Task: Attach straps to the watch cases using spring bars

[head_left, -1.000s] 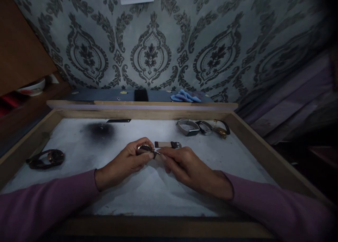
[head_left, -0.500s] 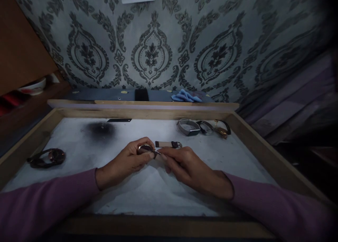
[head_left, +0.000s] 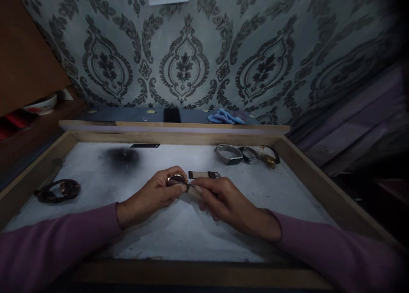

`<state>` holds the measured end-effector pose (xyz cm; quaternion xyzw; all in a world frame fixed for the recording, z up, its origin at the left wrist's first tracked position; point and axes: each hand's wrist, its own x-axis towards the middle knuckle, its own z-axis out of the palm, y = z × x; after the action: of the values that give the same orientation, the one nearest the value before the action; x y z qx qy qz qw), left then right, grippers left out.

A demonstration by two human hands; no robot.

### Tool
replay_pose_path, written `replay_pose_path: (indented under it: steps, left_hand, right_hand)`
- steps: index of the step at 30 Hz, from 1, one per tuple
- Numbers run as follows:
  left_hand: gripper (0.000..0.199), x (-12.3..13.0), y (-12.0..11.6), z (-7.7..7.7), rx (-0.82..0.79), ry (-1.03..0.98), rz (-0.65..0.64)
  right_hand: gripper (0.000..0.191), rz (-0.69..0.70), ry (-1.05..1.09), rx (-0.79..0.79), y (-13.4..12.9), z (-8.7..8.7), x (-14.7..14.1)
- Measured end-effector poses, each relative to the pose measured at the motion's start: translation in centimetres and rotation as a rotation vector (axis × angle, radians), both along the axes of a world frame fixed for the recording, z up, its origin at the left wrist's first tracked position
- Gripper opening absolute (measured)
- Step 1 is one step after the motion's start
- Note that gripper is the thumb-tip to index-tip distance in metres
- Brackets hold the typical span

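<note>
My left hand [head_left: 156,190] is closed round a wristwatch [head_left: 175,179] with a round, shiny rim, pinched between thumb and fingers. My right hand [head_left: 225,199] is closed on a thin metal tool [head_left: 191,184], whose tip meets the watch's right edge by my left thumb. Most of the tool is hidden in the fingers, so its kind is unclear. A light-coloured strap piece [head_left: 194,193] slants down from the watch's edge towards the right fingers. Just behind the hands lies a separate watch strap [head_left: 200,174] with a dark end and a buckle.
A wooden-rimmed tray [head_left: 179,137] with a white bottom surrounds the work. At its left lies a dark watch [head_left: 68,188]. Back right are a grey band [head_left: 229,155], a dark band [head_left: 249,155] and a gold piece [head_left: 268,160]. A black flat strip [head_left: 145,146] lies at the back; a blue cloth [head_left: 225,116] beyond.
Both hands stay nearly in place. The right hand's lower fingers have shifted slightly, and more of the light strap piece shows between the hands.
</note>
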<state>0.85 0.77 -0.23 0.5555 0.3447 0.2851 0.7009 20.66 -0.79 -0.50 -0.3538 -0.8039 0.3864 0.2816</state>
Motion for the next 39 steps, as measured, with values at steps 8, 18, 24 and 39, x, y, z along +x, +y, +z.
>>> replay_pose_path:
  steps: [8, 18, 24, 39]
  left_hand:
    - [0.015, -0.01, -0.07, 0.01, 0.000, 0.006, 0.003]
    - [0.017, -0.06, -0.02, -0.12, -0.009, -0.015, 0.015]
    - [0.015, -0.08, -0.04, -0.01, -0.022, -0.019, 0.012]
    - [0.014, -0.01, 0.00, -0.11, -0.012, 0.002, 0.025]
  right_hand:
    - [0.021, -0.018, -0.091, 0.215, -0.02, -0.11, -0.03]
    - [0.023, -0.017, -0.012, 0.044, -0.02, 0.30, -0.11]
    - [0.024, -0.023, 0.004, 0.035, -0.03, 0.17, -0.14]
    - [0.022, -0.026, -0.002, -0.043, -0.13, 0.31, -0.17]
